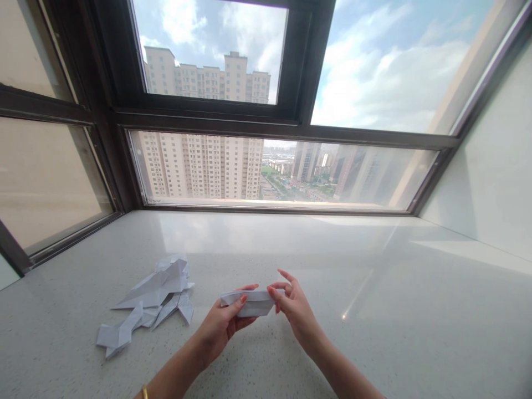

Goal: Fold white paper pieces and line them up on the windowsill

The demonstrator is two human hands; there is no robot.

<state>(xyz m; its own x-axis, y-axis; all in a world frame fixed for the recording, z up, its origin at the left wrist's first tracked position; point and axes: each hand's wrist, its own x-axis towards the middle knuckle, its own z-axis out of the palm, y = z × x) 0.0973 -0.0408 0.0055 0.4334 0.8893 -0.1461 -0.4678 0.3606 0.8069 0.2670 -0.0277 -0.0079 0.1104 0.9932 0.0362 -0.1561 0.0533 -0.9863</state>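
A folded piece of white paper (255,303) is held up between both hands above the pale speckled sill. Its shape is long and flat, with a crease running along its length and slanted ends. My left hand (224,321) grips the left part, thumb on the near face and fingers behind and below. At the right end, my right hand (293,305) pinches the paper between thumb and finger, while another finger points up and away. Part of the paper's right end is hidden behind the right thumb.
Several folded white paper figures (160,288) lie in a loose pile on the sill (357,349), left of my hands. Dark window frames (266,209) border the sill at the back and left. A white wall (494,183) stands on the right.
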